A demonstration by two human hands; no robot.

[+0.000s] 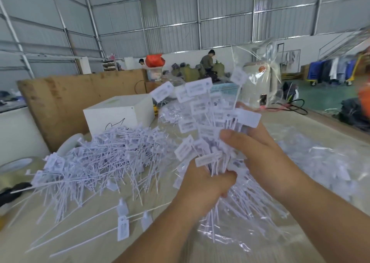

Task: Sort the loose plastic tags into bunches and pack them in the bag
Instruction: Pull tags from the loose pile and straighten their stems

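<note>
Your left hand (202,184) grips the stems of a bunch (202,134) at center frame, fingers (226,179) curled tight around them. Your right hand (258,148) steadies the flat heads from the right, its thumb and fingers closed on them. You look to be mid-bunching; next you'd likely square the heads, then slide the bunch into the bag (258,62) hanging open just behind, in the upper right. Loose tags (104,160) lie heaped on the desk (96,248) at left: thin stiff white stems, small rectangular printed heads. Crinkly clear film (320,162) with more tags lies at right. A white box (120,114) sits beyond the heap.
</note>
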